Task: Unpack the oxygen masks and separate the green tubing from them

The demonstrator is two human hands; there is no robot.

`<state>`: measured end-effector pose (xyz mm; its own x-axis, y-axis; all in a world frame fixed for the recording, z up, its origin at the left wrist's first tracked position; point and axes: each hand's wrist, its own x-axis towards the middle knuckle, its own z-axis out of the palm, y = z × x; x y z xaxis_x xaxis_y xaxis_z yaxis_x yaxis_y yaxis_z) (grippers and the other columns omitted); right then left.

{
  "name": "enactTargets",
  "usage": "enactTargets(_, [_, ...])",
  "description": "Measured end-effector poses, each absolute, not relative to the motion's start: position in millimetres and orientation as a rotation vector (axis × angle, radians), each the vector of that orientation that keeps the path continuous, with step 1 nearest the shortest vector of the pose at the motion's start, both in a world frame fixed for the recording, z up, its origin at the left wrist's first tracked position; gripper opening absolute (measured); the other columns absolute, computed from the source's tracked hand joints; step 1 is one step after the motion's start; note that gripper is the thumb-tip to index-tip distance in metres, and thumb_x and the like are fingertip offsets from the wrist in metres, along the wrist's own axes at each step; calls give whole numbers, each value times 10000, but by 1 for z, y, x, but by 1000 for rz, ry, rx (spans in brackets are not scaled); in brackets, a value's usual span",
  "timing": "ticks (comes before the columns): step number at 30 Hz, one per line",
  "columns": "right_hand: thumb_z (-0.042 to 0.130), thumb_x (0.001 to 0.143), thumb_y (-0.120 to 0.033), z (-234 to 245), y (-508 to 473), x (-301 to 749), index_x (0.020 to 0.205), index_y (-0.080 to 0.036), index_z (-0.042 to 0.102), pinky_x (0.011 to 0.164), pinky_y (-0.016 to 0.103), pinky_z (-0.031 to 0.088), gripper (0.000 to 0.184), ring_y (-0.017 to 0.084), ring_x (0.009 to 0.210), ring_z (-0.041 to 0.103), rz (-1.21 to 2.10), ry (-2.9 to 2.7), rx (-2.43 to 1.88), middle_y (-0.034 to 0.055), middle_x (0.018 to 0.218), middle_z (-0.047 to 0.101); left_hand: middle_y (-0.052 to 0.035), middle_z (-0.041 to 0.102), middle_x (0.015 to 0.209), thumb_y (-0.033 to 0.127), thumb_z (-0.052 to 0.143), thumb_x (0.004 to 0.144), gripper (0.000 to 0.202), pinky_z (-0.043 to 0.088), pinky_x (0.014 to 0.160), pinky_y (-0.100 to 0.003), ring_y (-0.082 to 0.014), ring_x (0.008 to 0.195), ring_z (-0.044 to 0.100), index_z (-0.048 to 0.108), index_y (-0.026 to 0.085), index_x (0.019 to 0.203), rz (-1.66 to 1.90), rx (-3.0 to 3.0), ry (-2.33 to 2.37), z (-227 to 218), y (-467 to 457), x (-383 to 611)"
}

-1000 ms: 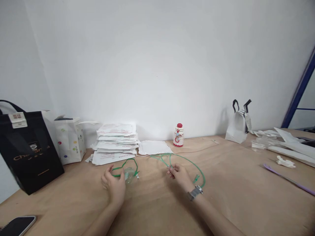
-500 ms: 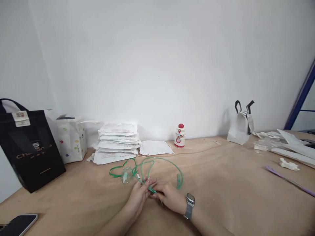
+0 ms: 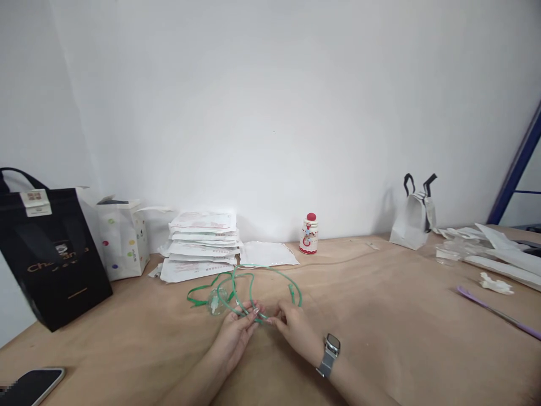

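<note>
Loops of green tubing [image 3: 284, 272] curve over the table in front of me. My left hand [image 3: 240, 326] is closed on part of the tubing, thumb on top. Close to its right, my right hand [image 3: 291, 327] pinches the same tubing between thumb and fingers; a watch sits on that wrist. Left of the hands lies a clear oxygen mask [image 3: 216, 303] with a green strap [image 3: 198, 299]. A green connector [image 3: 291, 292] shows on the tubing behind my right hand. Where the tubing passes between my fingers, it is partly hidden.
Behind the mask stands a stack of white packets [image 3: 203, 245], beside a flat white sheet [image 3: 268, 254]. A red-and-white bottle [image 3: 309, 234] is near the wall. Bags [image 3: 54, 259] stand left, a phone [image 3: 36, 386] lies front left, a purple stick [image 3: 496, 313] right.
The tubing loops have shifted left, and one more loop now shows over the mask's right side. The connector has moved left with them. My right hand's fingers have drawn slightly up.
</note>
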<state>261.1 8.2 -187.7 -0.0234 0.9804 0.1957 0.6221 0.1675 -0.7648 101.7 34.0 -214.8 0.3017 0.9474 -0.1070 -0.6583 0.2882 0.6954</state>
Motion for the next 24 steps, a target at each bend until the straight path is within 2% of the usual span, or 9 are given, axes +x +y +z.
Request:
enactTargets(3, [510, 801, -374, -191, 11, 259, 579, -210, 432, 502, 286, 432, 286, 175, 504, 563, 837, -1599, -1643, 10, 468, 526, -52, 716, 776, -53, 624, 682, 206, 484, 863, -271, -148, 809, 683, 638, 127, 781, 1180, 584, 556, -215, 36, 102])
enactTargets(6, [418, 828, -472, -191, 13, 257, 651, -232, 358, 324, 242, 379, 304, 163, 320, 519, 1094, -1498, -1680, -32, 360, 493, -23, 704, 776, -52, 625, 676, 215, 479, 868, -256, -143, 842, 677, 620, 150, 749, 1209, 584, 520, -213, 36, 102])
enactTargets(10, [390, 836, -528, -181, 9, 257, 686, -228, 329, 317, 231, 438, 341, 165, 379, 596, 1357, -1356, -1589, 2, 457, 598, -17, 703, 801, -41, 644, 661, 234, 466, 877, -243, -134, 878, 668, 589, 170, 746, 1225, 600, 500, -213, 34, 102])
enactTargets(14, [400, 822, -584, -173, 2, 263, 651, -149, 472, 325, 196, 444, 473, 151, 433, 627, 1854, -1231, -1368, 91, 577, 660, -15, 706, 814, -23, 661, 657, 263, 443, 901, -243, -136, 916, 662, 560, 186, 781, 1217, 621, 496, -213, 34, 101])
enactTargets(16, [414, 810, -600, -174, 1, 265, 714, -90, 564, 385, 207, 480, 541, 168, 536, 666, 2092, -1177, -1220, 140, 691, 685, -18, 709, 859, -10, 660, 669, 284, 423, 926, -251, -138, 963, 647, 548, 199, 824, 1202, 634, 485, -211, 35, 101])
enactTargets(19, [499, 809, -530, -181, 1, 263, 878, -62, 600, 667, 287, 542, 484, 191, 781, 684, 2161, -979, -962, 156, 874, 685, -53, 702, 972, 30, 663, 694, 266, 399, 963, -283, -154, 1034, 616, 545, 199, 863, 1156, 659, 447, -207, 35, 100])
enactTargets(21, [544, 815, -447, -185, 2, 261, 923, -64, 604, 832, 324, 493, 403, 189, 882, 661, 2088, -887, -879, 153, 949, 671, -76, 695, 999, 80, 682, 699, 233, 384, 984, -308, -175, 1061, 601, 558, 186, 867, 1117, 681, 415, -204, 34, 99])
enactTargets(24, [568, 823, -343, -189, 5, 260, 950, -95, 606, 917, 325, 435, 281, 174, 932, 639, 1951, -790, -820, 143, 1000, 660, -68, 702, 944, 145, 729, 670, 237, 357, 1011, -329, -196, 1062, 597, 591, 176, 860, 1074, 718, 379, -202, 33, 98])
